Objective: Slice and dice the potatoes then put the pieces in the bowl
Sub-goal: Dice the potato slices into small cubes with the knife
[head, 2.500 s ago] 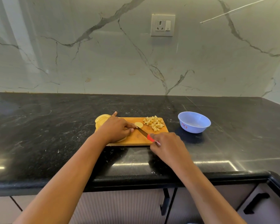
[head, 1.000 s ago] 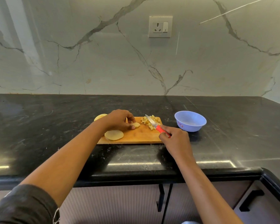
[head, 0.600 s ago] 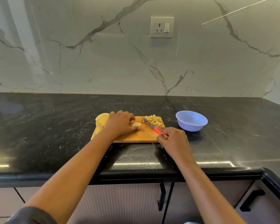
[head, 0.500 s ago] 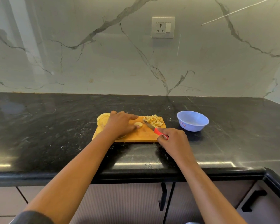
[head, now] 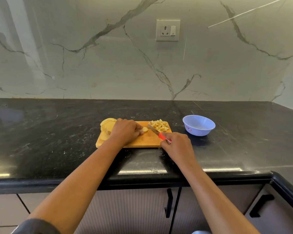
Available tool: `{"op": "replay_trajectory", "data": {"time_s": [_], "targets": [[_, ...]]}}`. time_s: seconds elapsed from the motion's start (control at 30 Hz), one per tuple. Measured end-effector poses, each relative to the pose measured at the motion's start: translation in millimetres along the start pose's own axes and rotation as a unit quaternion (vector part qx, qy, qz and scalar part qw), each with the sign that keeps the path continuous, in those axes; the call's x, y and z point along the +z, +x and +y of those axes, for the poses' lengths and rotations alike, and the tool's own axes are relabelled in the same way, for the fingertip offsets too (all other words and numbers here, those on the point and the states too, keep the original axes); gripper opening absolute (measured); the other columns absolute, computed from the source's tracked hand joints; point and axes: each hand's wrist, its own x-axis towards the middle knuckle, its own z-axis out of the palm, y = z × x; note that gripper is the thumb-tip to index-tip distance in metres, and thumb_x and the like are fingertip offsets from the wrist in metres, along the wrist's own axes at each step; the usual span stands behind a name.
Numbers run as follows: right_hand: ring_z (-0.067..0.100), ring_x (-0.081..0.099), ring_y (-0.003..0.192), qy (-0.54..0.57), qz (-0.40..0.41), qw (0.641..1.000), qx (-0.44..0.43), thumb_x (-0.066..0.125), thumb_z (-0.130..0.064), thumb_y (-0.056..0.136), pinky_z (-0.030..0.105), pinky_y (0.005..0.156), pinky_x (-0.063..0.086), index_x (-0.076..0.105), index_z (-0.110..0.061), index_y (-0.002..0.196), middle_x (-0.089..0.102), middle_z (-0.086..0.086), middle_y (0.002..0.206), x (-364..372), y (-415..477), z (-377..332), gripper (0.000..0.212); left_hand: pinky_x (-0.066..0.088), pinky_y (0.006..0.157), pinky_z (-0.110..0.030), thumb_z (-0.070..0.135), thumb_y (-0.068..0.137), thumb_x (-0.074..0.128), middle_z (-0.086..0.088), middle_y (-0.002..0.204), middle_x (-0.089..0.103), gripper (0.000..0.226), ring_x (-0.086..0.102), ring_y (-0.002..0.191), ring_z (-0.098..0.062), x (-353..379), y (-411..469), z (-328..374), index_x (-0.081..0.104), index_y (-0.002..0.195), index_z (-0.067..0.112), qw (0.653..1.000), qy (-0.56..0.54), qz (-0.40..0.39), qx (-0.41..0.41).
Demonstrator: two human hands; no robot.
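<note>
Potato slice [head: 145, 129]: a small pale round lying flat near the middle of the cutting board [head: 142, 141], half hidden under fingertips.
Left hand [head: 125, 131]: knuckles up over the board's left half, fingers curled in, their tips pinching the slice and pinning it to the wood.
Knife [head: 161, 136]: red handle, short blade slanting up and to the left, its tip just beside the slice's right edge; whether the edge touches the potato I cannot tell from here.
Right hand [head: 178, 146]: at the board's near right corner, fingers wrapped tight around the handle.
Diced pieces [head: 159, 126]: a loose heap of small yellow cubes at the board's far right corner, just beyond the blade.
Uncut slices [head: 107, 127]: several wide rounds overlapping at the board's far left corner, some hanging over its edge.
Cutting board: wooden, lying towards the front edge of the black countertop [head: 57, 132].
Bowl [head: 199, 125]: pale blue, with a small red label on its side, on the countertop to the right of the board and apart from it; nothing shows inside.
Wall socket [head: 167, 30]: on the marble wall behind, above the board.
</note>
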Motion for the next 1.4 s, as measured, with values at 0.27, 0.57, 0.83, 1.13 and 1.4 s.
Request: {"op": "replay_trajectory", "data": {"time_s": [0.27, 0.57, 0.83, 1.13, 1.4], "targets": [[0.014, 0.062, 0.081, -0.004, -0.007, 1.000, 0.004, 0.054, -0.021, 0.090, 0.023, 0.067, 0.043, 0.063, -0.022, 0.124, 0.072, 0.003, 0.095, -5.7, -3.3, -5.0, 0.035, 0.042, 0.095, -0.030, 0.043, 0.099, 0.042, 0.004, 0.121, 0.066, 0.035, 0.059, 0.109, -0.017, 3.6, -5.1, 10.0, 0.060, 0.126, 0.031, 1.000, -0.018, 0.017, -0.012], [0.021, 0.064, 0.091, -0.024, -0.078, 0.997, 0.014, 0.056, -0.021, 0.089, 0.032, 0.079, 0.052, 0.068, -0.021, 0.115, 0.070, 0.008, 0.103, -17.0, 10.0, -24.0, 0.029, 0.049, 0.089, -0.033, 0.040, 0.096, 0.049, 0.004, 0.110, 0.070, 0.028, 0.062, 0.100, -0.017, 6.2, -3.0, 12.1, 0.070, 0.112, 0.031, 0.996, -0.072, 0.037, -0.031], [0.025, 0.060, 0.095, -0.149, -0.101, 0.984, -0.014, 0.044, -0.015, 0.095, 0.028, 0.063, 0.037, 0.063, -0.013, 0.114, 0.064, 0.009, 0.104, 4.6, 19.8, -47.5, 0.027, 0.047, 0.092, -0.032, 0.040, 0.094, 0.054, 0.005, 0.113, 0.070, 0.028, 0.062, 0.102, -0.016, 7.4, 3.7, 8.4, 0.071, 0.112, 0.029, 0.994, -0.096, 0.034, -0.042], [0.020, 0.050, 0.075, -0.166, -0.122, 0.978, -0.026, 0.045, -0.017, 0.095, 0.029, 0.061, 0.040, 0.062, -0.014, 0.111, 0.055, 0.004, 0.087, -11.0, -0.4, -40.0, 0.024, 0.046, 0.093, -0.032, 0.046, 0.093, 0.053, 0.006, 0.113, 0.069, 0.030, 0.061, 0.103, -0.014, 8.1, 3.8, 9.0, 0.070, 0.113, 0.030, 0.993, -0.106, 0.032, -0.051], [0.022, 0.060, 0.090, -0.109, -0.076, 0.991, -0.005, 0.044, -0.018, 0.095, 0.027, 0.062, 0.041, 0.064, -0.018, 0.116, 0.065, 0.004, 0.099, -0.1, 14.1, -40.7, 0.030, 0.031, 0.100, -0.037, 0.053, 0.093, 0.048, 0.006, 0.122, 0.063, 0.038, 0.049, 0.121, -0.015, 4.9, -6.7, 3.4, 0.062, 0.123, 0.034, 0.994, -0.056, 0.030, -0.087]]}}
